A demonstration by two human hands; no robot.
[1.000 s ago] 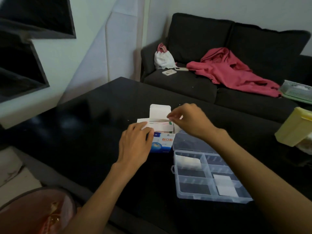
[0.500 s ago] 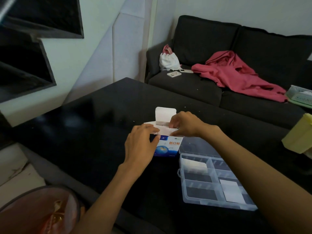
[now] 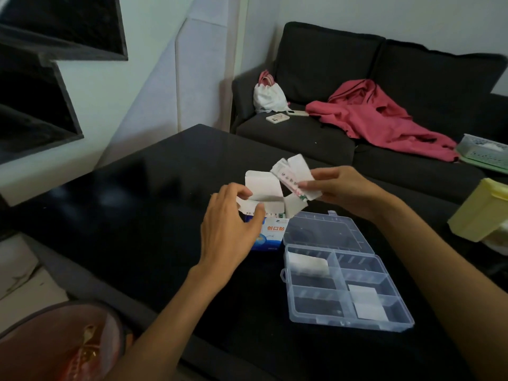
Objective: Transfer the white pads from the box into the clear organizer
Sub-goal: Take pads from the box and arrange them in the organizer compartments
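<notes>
Clear organizer [image 3: 384, 323] lower right of centre on black surface [image 3: 137, 215], lid open; white pads [image 3: 310, 264] already in upper-left and lower-right compartments. Left hand [image 3: 229, 229] above it, frame centre, fingers curled round blue-white box [image 3: 270, 235], flaps up. Right hand [image 3: 341, 188] right of box, raised, pinching small bundle of wrapped pads [image 3: 291, 178] clear of box mouth. Step judged: extraction done, transfer pending. Next: carry bundle down-right to vacant compartment, lay flat. Sofa [image 3: 330, 64] beyond, upper right.

White pads [image 3: 293, 178] above open box [image 3: 268, 215]
</notes>
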